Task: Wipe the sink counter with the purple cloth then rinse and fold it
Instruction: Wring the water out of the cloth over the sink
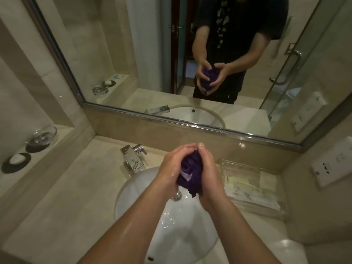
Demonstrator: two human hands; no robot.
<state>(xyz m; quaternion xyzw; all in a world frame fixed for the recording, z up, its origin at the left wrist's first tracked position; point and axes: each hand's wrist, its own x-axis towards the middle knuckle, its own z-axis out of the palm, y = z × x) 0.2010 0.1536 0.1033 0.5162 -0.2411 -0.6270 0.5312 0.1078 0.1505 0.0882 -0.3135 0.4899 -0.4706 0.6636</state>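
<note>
The purple cloth [191, 171] is bunched into a wet wad with a small white label showing, held over the white sink basin [137, 195]. My left hand [171, 162] grips it from the left and my right hand [207, 166] grips it from the right, fingers curled round the wad. A tail of cloth hangs down above the drain [177, 196]. Water drops lie on the basin. The beige sink counter [76, 197] surrounds the basin. The mirror shows both hands squeezing the cloth.
A chrome faucet [133, 158] stands at the basin's back left. A clear tray with paper packets [253, 185] lies on the counter at right. On the left ledge sit a glass dish [42, 135] and a soap dish [17, 160]. A wall socket [331, 166] is at right.
</note>
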